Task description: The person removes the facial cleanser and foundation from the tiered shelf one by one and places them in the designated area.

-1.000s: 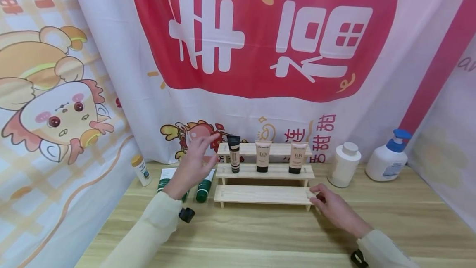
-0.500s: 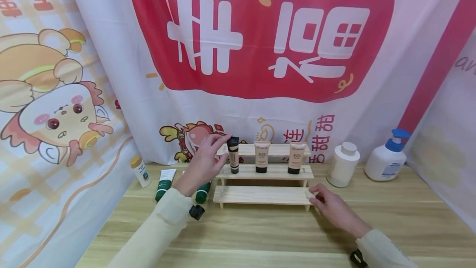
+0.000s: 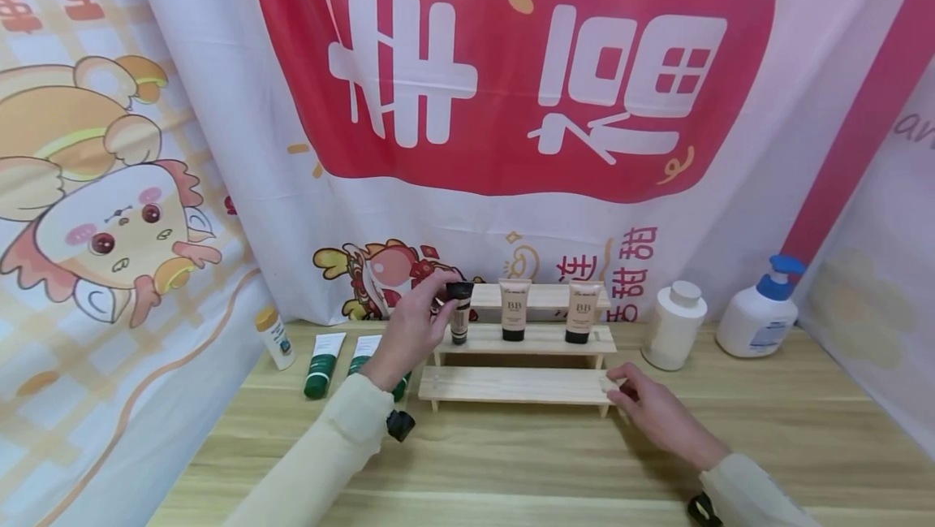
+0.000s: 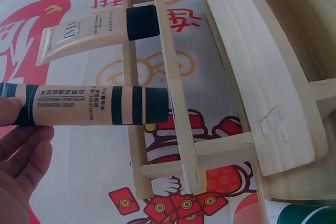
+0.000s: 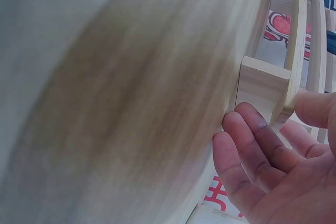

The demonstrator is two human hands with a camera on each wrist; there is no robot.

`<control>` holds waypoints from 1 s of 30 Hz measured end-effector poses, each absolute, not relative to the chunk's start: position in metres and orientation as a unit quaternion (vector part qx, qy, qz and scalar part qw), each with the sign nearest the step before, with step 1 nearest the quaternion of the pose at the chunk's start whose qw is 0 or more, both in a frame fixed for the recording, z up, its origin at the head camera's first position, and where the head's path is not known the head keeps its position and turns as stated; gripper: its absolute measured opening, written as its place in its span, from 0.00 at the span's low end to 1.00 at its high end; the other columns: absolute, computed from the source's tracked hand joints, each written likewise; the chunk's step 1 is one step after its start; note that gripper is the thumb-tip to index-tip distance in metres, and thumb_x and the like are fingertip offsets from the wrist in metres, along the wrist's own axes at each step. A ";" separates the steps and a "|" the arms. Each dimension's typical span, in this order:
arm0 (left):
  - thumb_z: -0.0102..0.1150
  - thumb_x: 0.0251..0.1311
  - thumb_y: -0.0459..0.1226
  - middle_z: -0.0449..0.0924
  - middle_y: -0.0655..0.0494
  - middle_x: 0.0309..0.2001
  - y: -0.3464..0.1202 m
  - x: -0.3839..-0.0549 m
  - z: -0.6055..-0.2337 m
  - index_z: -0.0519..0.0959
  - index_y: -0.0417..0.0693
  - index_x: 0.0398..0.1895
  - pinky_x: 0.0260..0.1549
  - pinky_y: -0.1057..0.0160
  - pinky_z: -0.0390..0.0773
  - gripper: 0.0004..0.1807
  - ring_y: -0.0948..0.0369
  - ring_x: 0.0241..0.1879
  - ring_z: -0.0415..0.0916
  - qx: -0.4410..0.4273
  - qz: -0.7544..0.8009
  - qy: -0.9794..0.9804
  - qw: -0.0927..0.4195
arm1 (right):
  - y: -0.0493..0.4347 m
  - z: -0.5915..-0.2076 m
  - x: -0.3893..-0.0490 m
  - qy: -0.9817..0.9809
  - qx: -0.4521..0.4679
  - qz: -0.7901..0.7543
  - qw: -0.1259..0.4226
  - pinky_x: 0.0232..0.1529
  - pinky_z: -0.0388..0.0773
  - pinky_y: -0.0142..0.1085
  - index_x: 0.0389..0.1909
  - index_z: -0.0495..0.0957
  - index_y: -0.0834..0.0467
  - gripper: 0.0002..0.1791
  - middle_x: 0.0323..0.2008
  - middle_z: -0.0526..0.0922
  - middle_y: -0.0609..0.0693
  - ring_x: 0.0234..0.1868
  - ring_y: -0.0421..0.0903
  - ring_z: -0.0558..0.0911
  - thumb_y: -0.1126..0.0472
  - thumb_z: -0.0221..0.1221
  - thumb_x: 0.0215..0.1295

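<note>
My left hand [image 3: 416, 326] pinches the upper end of a foundation tube [image 4: 86, 104], beige with dark bands. It stands near the left end of the middle step of a wooden tiered rack [image 3: 511, 385]. To its right on the same step, two BB cream tubes [image 3: 514, 312] stand upright on dark caps. At the front step's right end my right hand [image 3: 653, 413] holds the board between thumb and fingers; the right wrist view has the thumb [image 5: 315, 107] against the board's end, other fingers below by the table.
Green-and-white tubes [image 3: 321, 365] lie left of the rack, one partly behind my left hand. A small yellow-capped bottle [image 3: 275, 338] stands farther left. At right are a white bottle [image 3: 675, 328] and a blue-topped pump bottle [image 3: 761, 316]. A printed cloth [image 3: 511, 226] hangs behind.
My left hand has moved right from beside the rack onto the foundation tube's top and taken hold of it; the top now tips forward. My right hand stays at the rack's end.
</note>
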State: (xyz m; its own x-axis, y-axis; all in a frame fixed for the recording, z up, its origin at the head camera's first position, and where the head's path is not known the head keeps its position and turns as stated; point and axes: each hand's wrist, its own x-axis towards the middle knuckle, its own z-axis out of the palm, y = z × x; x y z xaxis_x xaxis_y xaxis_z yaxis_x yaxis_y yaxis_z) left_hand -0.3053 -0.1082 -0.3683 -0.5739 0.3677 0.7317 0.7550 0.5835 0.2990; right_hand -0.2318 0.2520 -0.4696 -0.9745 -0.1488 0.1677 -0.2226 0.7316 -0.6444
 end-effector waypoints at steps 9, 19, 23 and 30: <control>0.60 0.60 0.33 0.78 0.55 0.45 -0.120 -0.287 -0.358 0.70 0.53 0.57 0.28 0.66 0.77 0.22 0.64 0.35 0.74 -0.327 -0.308 -0.834 0.321 | 0.250 -0.468 -0.231 -0.930 0.092 0.352 0.046 0.25 0.72 0.34 0.49 0.71 0.61 0.12 0.26 0.74 0.47 0.27 0.42 0.73 0.65 0.56 0.66; 0.60 0.61 0.33 0.77 0.59 0.38 -0.147 -0.260 -0.358 0.72 0.52 0.56 0.29 0.66 0.76 0.20 0.67 0.32 0.72 -0.279 -0.292 -0.880 0.250 | 0.249 -0.466 -0.231 -0.930 0.092 0.354 0.045 0.25 0.72 0.34 0.49 0.71 0.61 0.12 0.26 0.74 0.47 0.27 0.42 0.73 0.64 0.56 0.67; 0.60 0.61 0.32 0.76 0.60 0.37 -0.162 -0.254 -0.370 0.71 0.54 0.57 0.28 0.69 0.76 0.21 0.67 0.30 0.72 -0.258 -0.284 -0.902 0.199 | 0.248 -0.465 -0.229 -0.930 0.092 0.352 0.049 0.25 0.72 0.34 0.49 0.71 0.61 0.12 0.26 0.74 0.47 0.27 0.42 0.73 0.64 0.56 0.66; 0.60 0.61 0.33 0.73 0.62 0.29 -0.179 -0.249 -0.391 0.73 0.53 0.56 0.25 0.67 0.75 0.20 0.66 0.26 0.70 -0.209 -0.270 -0.935 0.092 | 0.249 -0.465 -0.229 -0.931 0.098 0.348 0.050 0.25 0.72 0.34 0.49 0.71 0.61 0.12 0.26 0.74 0.48 0.27 0.42 0.73 0.65 0.56 0.67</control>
State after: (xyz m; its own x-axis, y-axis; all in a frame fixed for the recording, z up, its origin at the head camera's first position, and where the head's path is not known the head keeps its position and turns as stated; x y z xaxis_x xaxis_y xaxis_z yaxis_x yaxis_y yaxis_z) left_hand -0.2486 -0.1790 -0.3905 -0.8953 0.3422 0.2854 0.4416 0.7669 0.4658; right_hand -0.2290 0.2490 -0.4650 -0.9757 -0.1476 0.1621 -0.2177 0.7389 -0.6376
